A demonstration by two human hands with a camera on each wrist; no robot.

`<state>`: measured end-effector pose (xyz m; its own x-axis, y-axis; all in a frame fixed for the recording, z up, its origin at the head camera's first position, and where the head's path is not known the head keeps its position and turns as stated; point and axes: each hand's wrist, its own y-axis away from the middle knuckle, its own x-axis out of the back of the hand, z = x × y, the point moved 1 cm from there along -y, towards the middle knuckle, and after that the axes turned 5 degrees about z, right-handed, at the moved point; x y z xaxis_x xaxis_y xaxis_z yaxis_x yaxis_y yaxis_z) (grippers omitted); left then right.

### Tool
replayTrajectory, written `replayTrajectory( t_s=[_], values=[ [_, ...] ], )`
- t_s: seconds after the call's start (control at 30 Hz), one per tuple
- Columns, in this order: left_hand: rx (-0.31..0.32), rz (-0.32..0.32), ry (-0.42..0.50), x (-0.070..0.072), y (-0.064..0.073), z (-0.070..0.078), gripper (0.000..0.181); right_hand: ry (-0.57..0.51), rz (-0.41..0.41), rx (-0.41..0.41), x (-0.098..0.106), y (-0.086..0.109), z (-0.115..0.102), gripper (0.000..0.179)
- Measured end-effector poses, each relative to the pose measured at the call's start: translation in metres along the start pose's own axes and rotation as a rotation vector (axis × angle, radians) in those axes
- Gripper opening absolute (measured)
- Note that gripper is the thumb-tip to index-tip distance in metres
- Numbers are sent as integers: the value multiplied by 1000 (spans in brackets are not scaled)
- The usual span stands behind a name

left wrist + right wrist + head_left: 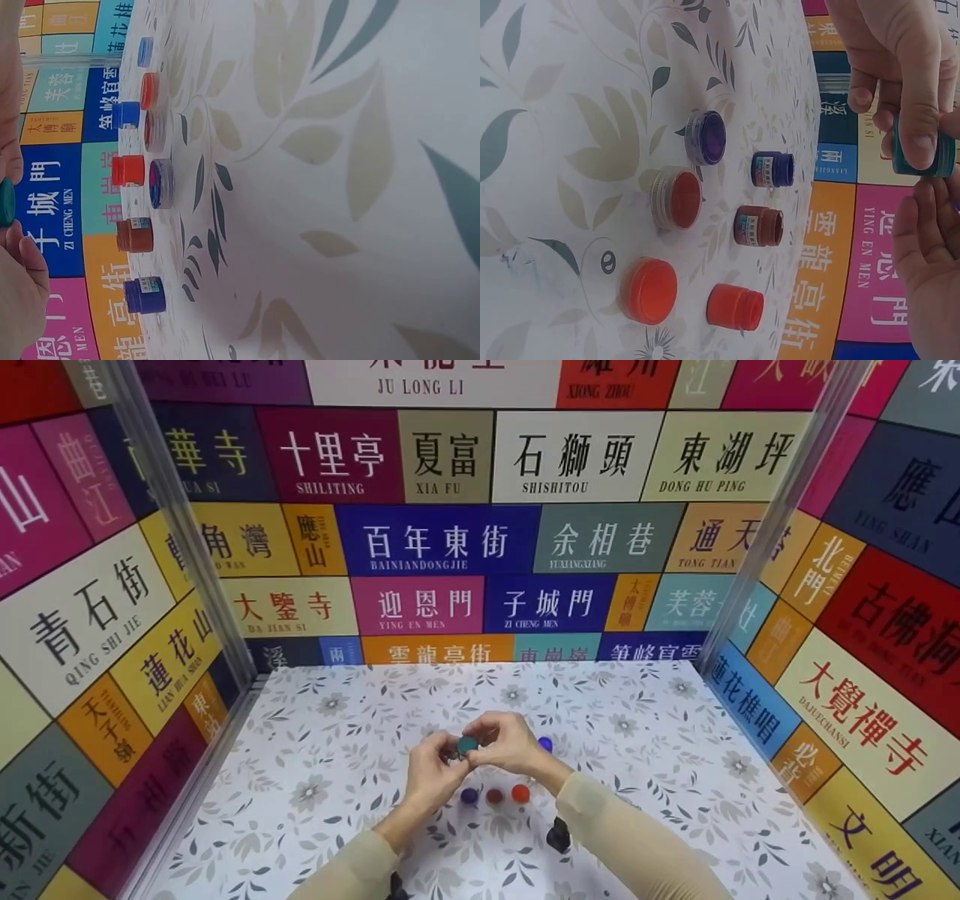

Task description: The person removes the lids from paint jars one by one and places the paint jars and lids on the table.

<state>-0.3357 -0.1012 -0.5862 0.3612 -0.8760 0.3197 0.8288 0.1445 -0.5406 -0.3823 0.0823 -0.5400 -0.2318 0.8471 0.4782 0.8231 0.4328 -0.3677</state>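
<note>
A small green paint jar (467,745) is held above the table between my two hands. My left hand (433,769) grips it, its thumb (919,150) lying along the jar's side in the right wrist view. My right hand (510,744) pinches it from the other side, fingers curled around its edge. In the left wrist view only a sliver of the green jar (7,202) shows at the frame edge. Whether its lid is loose cannot be told, since fingers cover much of it.
Open jars of purple (772,169), brown (757,225), orange-red (735,306) and blue paint (126,114) stand in a row. Nearer me lie round lids, among them purple (706,138), brown (681,199) and orange (651,291). Sign-patterned walls enclose the floral tabletop (322,750).
</note>
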Motion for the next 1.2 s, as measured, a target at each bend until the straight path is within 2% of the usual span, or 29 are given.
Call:
replayTrajectory(
  t_s=[0.23,0.43,0.57,0.8,0.97,1.2],
  values=[
    [18,2,4,0,1,-1,21,46,-3,24,1,1,-4,36],
    [49,22,11,3,1,0,26,152,108,-5,0,0,-4,40],
    [42,43,-3,3,0,0,25,217,159,-46,-2,0,-7,41],
    [21,59,-13,4,0,0,21,284,178,-104,-10,2,-12,48],
    [-9,54,-29,2,1,-1,22,321,189,-98,-14,2,-15,48],
    [-35,74,-53,1,1,-2,22,335,180,-80,-16,2,-19,39]
  ],
)
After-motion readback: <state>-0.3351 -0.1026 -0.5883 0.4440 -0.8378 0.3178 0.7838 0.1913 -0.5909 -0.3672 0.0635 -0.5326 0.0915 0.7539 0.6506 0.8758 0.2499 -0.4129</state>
